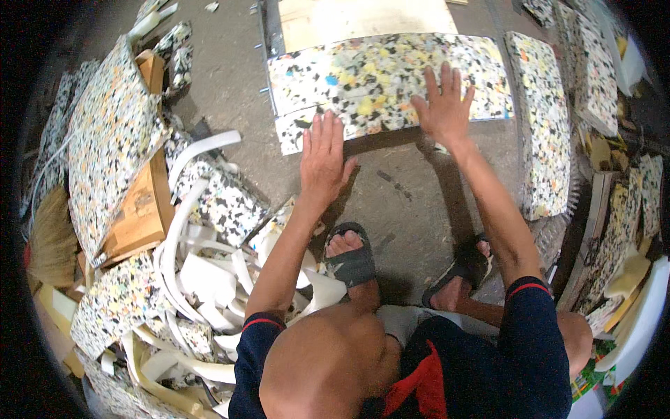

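Observation:
A wide piece of speckled foam (377,66), white with black, yellow and blue flecks, lies in front of me. My left hand (322,160) is open, its fingertips resting on the near left part of the foam. A thin line, like a cut or seam, runs across the foam's left end just beyond those fingers. Farther right, my right hand (447,108) is open too, fingers spread over the foam near its front edge. Neither hand grips anything. Beyond the foam lies a pale wooden board (366,17).
Another speckled foam strip (544,126) lies at the right, beside stacked foam pieces (593,77). To the left are a big foam slab (112,146) against a wooden piece (139,206), a straw broom (52,237) and a heap of white foam offcuts (209,279). My sandalled feet stand on the concrete floor (398,216).

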The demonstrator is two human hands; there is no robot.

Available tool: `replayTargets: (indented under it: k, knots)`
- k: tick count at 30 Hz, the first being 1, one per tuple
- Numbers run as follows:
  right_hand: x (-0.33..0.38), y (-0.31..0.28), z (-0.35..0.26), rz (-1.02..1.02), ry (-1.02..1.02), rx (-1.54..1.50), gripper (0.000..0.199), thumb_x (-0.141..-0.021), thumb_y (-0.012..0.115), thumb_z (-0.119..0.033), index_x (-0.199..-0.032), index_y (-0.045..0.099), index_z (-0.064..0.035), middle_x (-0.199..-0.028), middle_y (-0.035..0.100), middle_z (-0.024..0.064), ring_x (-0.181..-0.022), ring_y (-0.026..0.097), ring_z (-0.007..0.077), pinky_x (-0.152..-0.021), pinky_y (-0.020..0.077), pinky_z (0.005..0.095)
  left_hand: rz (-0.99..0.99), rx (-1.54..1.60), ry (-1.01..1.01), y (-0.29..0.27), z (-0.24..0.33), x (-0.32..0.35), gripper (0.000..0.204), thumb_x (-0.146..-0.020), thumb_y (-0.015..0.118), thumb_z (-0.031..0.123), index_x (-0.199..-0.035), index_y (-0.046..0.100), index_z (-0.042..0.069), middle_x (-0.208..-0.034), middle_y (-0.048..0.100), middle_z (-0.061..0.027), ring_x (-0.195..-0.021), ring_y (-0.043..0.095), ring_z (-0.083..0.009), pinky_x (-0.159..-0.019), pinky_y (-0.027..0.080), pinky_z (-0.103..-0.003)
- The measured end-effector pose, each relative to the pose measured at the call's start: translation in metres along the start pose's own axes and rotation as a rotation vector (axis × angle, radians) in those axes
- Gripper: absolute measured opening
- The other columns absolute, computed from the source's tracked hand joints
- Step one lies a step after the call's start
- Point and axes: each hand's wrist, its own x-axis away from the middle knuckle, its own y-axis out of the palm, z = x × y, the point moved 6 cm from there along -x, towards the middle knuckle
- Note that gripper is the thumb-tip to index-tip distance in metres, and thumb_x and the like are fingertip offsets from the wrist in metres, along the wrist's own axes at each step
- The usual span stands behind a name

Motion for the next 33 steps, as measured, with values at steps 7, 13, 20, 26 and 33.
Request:
replayTargets:
  k: [7, 13, 20, 26, 33]
  knots:
    - [0.014, -0.03, 0.001, -0.045, -0.204, -0.211, 0.071, -0.102, 0.049, -0.053, -0.157, 0.038, -0.0095, -0.163, 0.028, 0.0264, -0.151, 0.024, 0.0491, -0.12, 0.0212, 0.0654, 0.102, 0.116, 0.025, -0.004, -0.014, 0.009, 0.084, -0.085, 0.08, 0.03, -0.151, 0.039, -0.003, -0.161, 0.034, -0.0236, -0.152, 0.028, -0.0418, -0.122, 0.025, -0.056]
    - [0.127, -0.109, 0.046, -0.627, -0.549, -0.255, 0.055, -0.098, 0.063, -0.035, -0.141, 0.054, -0.0017, -0.136, 0.06, 0.0271, -0.117, 0.064, 0.0428, -0.098, 0.0537, 0.047, 0.115, 0.193, 0.041, 0.0, -0.033, 0.029, 0.074, -0.089, 0.074, 0.017, -0.152, 0.041, -0.002, -0.159, 0.038, -0.027, -0.15, 0.032, -0.0424, -0.125, 0.025, -0.049]
    - [0.36, -0.175, 0.241, -0.324, 0.535, -0.623, 0.048, -0.099, 0.067, -0.036, -0.131, 0.064, -0.0006, -0.119, 0.072, 0.0188, -0.101, 0.071, 0.0247, -0.094, 0.0543, 0.0405, 0.199, -0.066, 0.206, 0.006, -0.055, 0.015, 0.059, -0.098, 0.068, 0.021, -0.149, 0.045, -0.001, -0.154, 0.046, -0.0257, -0.143, 0.042, -0.0451, -0.119, 0.033, -0.053]
    - [0.603, -0.042, 0.203, -0.618, 1.403, -0.351, 0.072, -0.085, 0.074, -0.053, -0.123, 0.066, 0.0078, -0.114, 0.072, 0.0236, -0.104, 0.072, 0.0316, -0.099, 0.0543, 0.0423, 0.134, -0.083, 0.283, 0.021, -0.072, 0.017, 0.068, -0.099, 0.068, 0.024, -0.155, 0.038, 0.002, -0.162, 0.036, -0.0214, -0.148, 0.035, -0.042, -0.122, 0.03, -0.051]
    - [0.691, -0.008, 0.231, -0.088, 1.992, -0.769, 0.065, -0.09, 0.071, -0.051, -0.123, 0.06, 0.0035, -0.1, 0.071, 0.0175, -0.083, 0.069, 0.0282, -0.082, 0.0581, 0.0427, -0.144, -0.261, 0.073, 0.011, -0.06, 0.015, 0.086, -0.094, 0.071, 0.03, -0.158, 0.027, -0.005, -0.163, 0.029, -0.0277, -0.153, 0.026, -0.0412, -0.125, 0.023, -0.048]
